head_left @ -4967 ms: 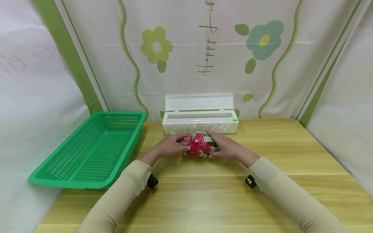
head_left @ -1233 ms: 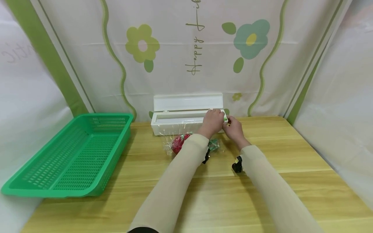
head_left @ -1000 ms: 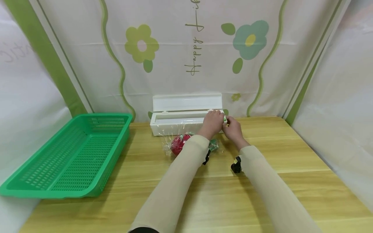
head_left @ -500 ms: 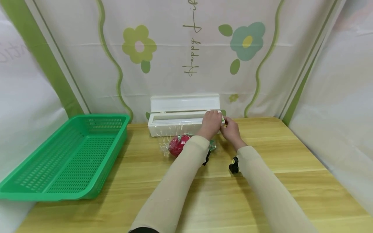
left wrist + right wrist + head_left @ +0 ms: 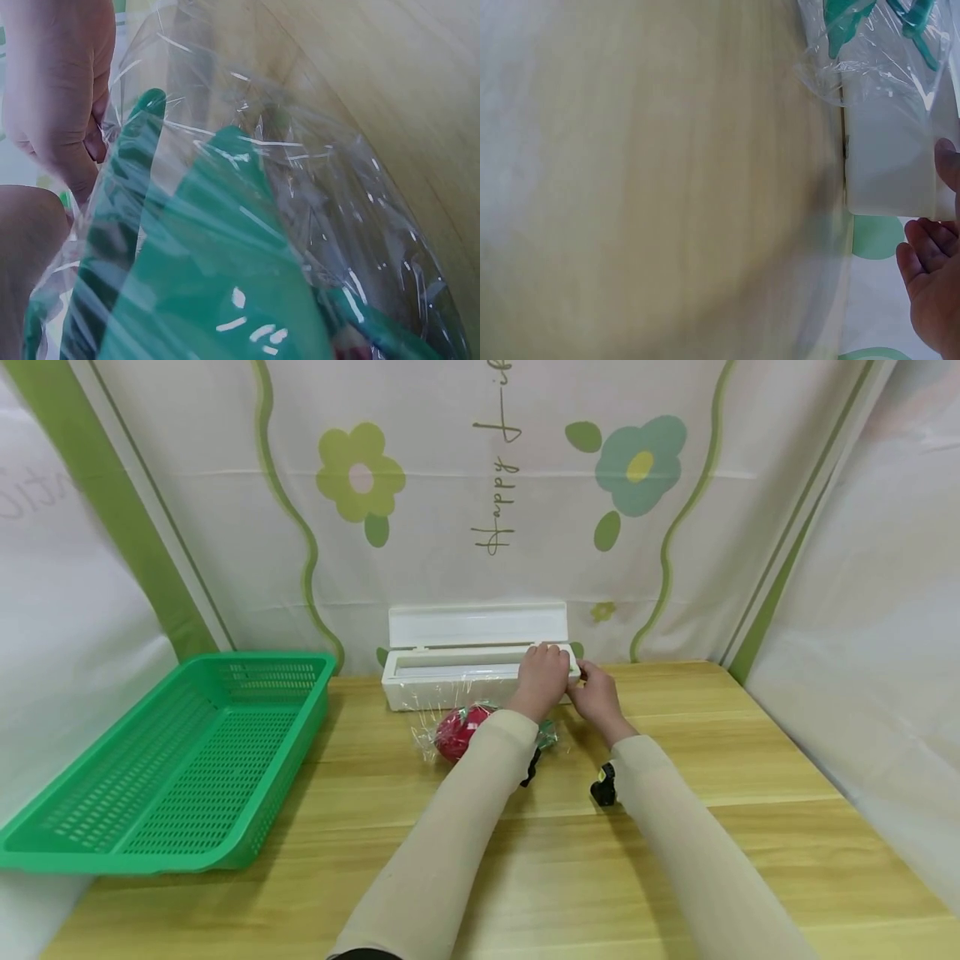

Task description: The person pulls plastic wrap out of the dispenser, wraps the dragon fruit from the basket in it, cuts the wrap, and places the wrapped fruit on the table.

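Note:
A white cling film box (image 5: 423,696) stands at the back of the table, its lid (image 5: 480,625) raised. My left hand (image 5: 543,680) bends its fingers over the front rim at the right end and grips the box there. Beside it, my right hand (image 5: 597,695) holds the box's right end, thumb in front and fingers behind in the right wrist view. A bit of a green slider (image 5: 64,199) shows between the hands in the left wrist view. Before the box lies a red dragon fruit (image 5: 457,735) under clear film, partly hidden by my left sleeve. Its green scales (image 5: 210,277) fill the left wrist view.
On the left of the wooden table (image 5: 525,893) stands a green plastic basket (image 5: 247,827) with slotted walls. A flower-printed curtain (image 5: 450,560) hangs right behind the box. The loose film (image 5: 423,747) spreads around the fruit and up to the box front.
Five seconds ago both hands were around the dragon fruit; since then they have moved to the box's right end. Over the last second they stay there with only slight movement, and the view shifts slightly.

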Tool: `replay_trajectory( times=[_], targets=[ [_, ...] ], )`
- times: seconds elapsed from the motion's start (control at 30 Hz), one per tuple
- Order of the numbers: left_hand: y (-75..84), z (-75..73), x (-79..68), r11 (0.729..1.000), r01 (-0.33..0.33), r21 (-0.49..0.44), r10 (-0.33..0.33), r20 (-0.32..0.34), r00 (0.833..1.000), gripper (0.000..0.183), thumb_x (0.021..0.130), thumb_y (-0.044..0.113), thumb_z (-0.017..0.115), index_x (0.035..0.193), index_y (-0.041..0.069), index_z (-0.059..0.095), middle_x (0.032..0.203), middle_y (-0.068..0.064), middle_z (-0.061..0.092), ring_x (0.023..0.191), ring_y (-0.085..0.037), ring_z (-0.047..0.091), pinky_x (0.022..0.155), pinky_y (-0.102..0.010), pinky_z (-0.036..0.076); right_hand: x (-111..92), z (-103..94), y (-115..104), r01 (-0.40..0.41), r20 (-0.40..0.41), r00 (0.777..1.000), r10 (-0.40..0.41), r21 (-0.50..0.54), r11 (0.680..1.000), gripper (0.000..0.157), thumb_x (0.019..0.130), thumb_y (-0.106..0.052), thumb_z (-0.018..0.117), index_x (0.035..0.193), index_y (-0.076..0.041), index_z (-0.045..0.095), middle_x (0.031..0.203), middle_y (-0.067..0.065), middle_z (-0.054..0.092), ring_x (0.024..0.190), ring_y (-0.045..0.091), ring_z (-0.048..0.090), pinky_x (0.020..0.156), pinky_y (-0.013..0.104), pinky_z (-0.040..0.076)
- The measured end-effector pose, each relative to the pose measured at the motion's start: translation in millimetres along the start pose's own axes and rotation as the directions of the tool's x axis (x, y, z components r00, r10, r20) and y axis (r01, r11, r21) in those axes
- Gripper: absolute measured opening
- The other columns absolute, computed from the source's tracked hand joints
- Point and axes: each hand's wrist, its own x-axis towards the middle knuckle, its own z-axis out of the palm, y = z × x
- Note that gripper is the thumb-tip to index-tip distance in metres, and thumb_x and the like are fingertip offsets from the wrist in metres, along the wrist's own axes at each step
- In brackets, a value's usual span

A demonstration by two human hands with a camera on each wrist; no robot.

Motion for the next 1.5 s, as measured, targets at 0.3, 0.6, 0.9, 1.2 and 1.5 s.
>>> replay_trajectory(
  times=[0.3,0.6,0.9,1.2,1.5],
  targets=[
    [-0.3,-0.1,-0.2,1.000,0.013,-0.021,-0.013,-0.008,1.000,0.034,0.099,0.033,0.055,0.126,0.013,0.058,0.117,0.000,0.060,0.111,-0.017,0.052,0.098,-0.033,0.041,0,-1.0,0,-0.009,0.018,1.000,0.009,-0.005,1.000,0.042,0.092,-0.010,0.065,0.130,0.005,0.055,0.130,0.024,0.057,0.119,0.039,0.053,0.100,0.047,0.043],
    [-1.9,1.2,-1.8,0.999,0.033,-0.024,-0.033,0.008,0.999,0.033,0.098,0.031,0.057,0.125,0.014,0.059,0.115,0.001,0.059,0.110,-0.017,0.052,0.096,-0.032,0.041,1,0.8,2,-0.002,0.018,1.000,0.002,-0.022,1.000,0.042,0.092,-0.015,0.067,0.128,0.003,0.058,0.126,0.023,0.059,0.118,0.037,0.054,0.099,0.047,0.043],
    [-5.2,3.0,-5.3,0.998,0.067,0.001,-0.067,0.017,0.998,0.039,0.098,0.038,0.055,0.129,0.014,0.057,0.116,0.001,0.058,0.110,-0.017,0.051,0.095,-0.032,0.041,0,0.7,2,0.021,0.025,0.999,-0.020,-0.018,1.000,0.045,0.093,-0.018,0.067,0.130,0.005,0.056,0.125,0.024,0.059,0.118,0.038,0.054,0.098,0.049,0.043],
    [-14.7,-4.1,-10.3,0.993,0.109,0.033,-0.112,0.074,0.991,0.035,0.103,0.032,0.047,0.131,0.013,0.055,0.120,0.000,0.057,0.113,-0.018,0.050,0.100,-0.033,0.038,4,-3.5,5,-0.004,0.018,1.000,0.004,0.033,0.999,0.048,0.092,-0.020,0.069,0.131,0.005,0.055,0.127,0.026,0.058,0.121,0.039,0.052,0.099,0.051,0.043],
    [-21.0,-7.9,-15.5,0.994,0.098,0.039,-0.102,0.124,0.987,0.033,0.104,0.027,0.044,0.132,0.013,0.054,0.123,-0.001,0.057,0.115,-0.019,0.050,0.102,-0.034,0.038,4,-0.3,3,0.003,0.040,0.999,-0.004,0.038,0.999,0.047,0.092,-0.018,0.069,0.131,0.005,0.055,0.126,0.025,0.058,0.120,0.038,0.053,0.097,0.050,0.044]
  ],
)
